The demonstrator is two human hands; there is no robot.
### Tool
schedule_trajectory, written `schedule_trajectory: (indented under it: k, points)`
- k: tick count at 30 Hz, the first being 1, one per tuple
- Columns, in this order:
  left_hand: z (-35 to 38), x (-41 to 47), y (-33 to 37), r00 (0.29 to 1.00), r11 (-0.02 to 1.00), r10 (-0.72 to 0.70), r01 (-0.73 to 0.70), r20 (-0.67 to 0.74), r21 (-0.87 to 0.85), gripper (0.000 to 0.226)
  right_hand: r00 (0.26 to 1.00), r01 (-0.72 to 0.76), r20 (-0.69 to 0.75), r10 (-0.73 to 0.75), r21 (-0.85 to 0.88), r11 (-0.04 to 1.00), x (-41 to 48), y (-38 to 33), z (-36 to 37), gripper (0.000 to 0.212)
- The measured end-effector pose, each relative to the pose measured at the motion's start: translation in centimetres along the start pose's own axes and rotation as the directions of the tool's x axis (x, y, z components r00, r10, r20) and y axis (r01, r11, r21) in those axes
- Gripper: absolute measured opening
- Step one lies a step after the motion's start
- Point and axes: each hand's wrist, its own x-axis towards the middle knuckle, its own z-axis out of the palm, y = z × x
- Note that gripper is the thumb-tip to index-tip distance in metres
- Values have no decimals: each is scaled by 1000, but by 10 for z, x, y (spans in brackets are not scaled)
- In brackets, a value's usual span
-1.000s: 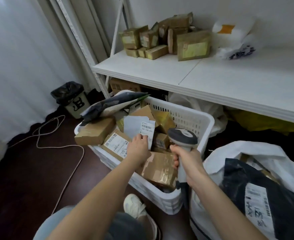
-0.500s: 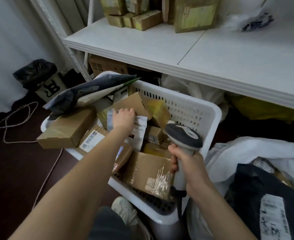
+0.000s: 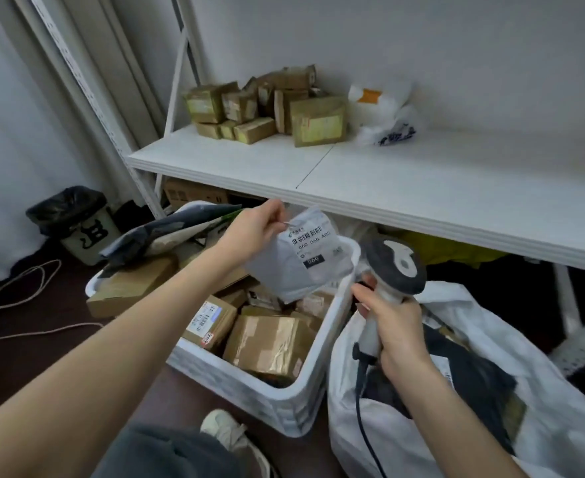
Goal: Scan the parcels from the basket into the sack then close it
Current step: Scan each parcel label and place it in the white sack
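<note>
My left hand (image 3: 254,229) pinches the top corner of a grey poly mailer parcel (image 3: 298,267) with a white barcode label, held up above the white plastic basket (image 3: 249,395). The basket holds several brown cardboard parcels (image 3: 266,343). My right hand (image 3: 392,324) grips the handle of a white and dark barcode scanner (image 3: 392,267), whose head sits just right of the mailer. The open white sack (image 3: 473,391) stands to the right of the basket, with dark parcels inside.
A white shelf (image 3: 387,174) above carries several small brown boxes (image 3: 266,105) and white bags (image 3: 384,112). A black-lined bin (image 3: 73,222) and loose cable (image 3: 18,298) lie on the dark floor at left. My shoe (image 3: 229,432) is below the basket.
My left hand has lifted the grey mailer out of the basket and raised it beside the scanner. The scanner hand rose slightly, and the view tilted upward.
</note>
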Motion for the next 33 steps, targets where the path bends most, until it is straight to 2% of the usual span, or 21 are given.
schedule_trajectory:
  k: [1, 3, 7, 9, 10, 11, 12, 13, 15, 17, 21, 25, 27, 30, 33]
  points:
    - [-5, -2, 19, 997, 998, 48, -46, 54, -32, 19, 999, 38, -26, -39, -26, 999, -4, -9, -10, 40]
    - [-9, -9, 58, 977, 988, 142, -129, 157, -86, 18, 993, 98, -56, -102, -70, 993, -11, -23, -29, 45]
    - [11, -27, 114, 945, 969, 225, -191, 238, -159, 23, 992, 77, -92, -87, -107, 991, -26, -29, -63, 29]
    - [30, -39, 125, 969, 967, 169, -128, 179, -221, 18, 986, 32, -162, -47, -92, 995, -33, -24, -80, 23]
    - [41, -46, 126, 987, 958, 96, -57, 126, -281, 20, 982, 13, -188, -25, -67, 998, -37, -22, -88, 23]
    - [51, -56, 127, 996, 929, -6, 39, 92, -368, 32, 976, 1, -216, -10, -44, 999, -41, -19, -97, 26]
    - [61, -68, 126, 988, 863, -119, 153, 101, -481, 46, 970, -7, -244, -1, -28, 1000, -44, -17, -105, 29]
    - [70, -80, 123, 964, 751, -213, 267, 161, -603, 51, 964, -8, -266, 4, -13, 1000, -47, -16, -114, 31]
    - [91, -106, 116, 901, 515, -260, 434, 347, -739, 38, 956, -15, -292, 18, 13, 1000, -51, -15, -130, 31]
    - [112, -124, 111, 852, 427, -256, 524, 457, -737, 27, 953, 1, -304, 7, 26, 1000, -55, -17, -142, 26]
    - [131, -130, 114, 843, 399, -353, 528, 406, -750, 12, 952, 39, -306, -34, 8, 999, -56, -8, -153, 13]
    - [133, -126, 104, 829, 398, -430, 531, 359, -748, 7, 961, 45, -274, -47, -16, 999, -71, 5, -159, 4]
    - [137, -124, 96, 814, 408, -468, 546, 346, -732, 7, 974, 33, -225, -38, -25, 999, -85, 11, -160, 21]
    - [144, -124, 89, 796, 426, -507, 565, 331, -707, 6, 992, 19, -126, -29, -80, 997, -106, 22, -153, 25]
    - [150, -127, 89, 787, 429, -518, 577, 334, -695, 8, 996, -12, -90, 3, -103, 995, -116, 29, -144, 28]
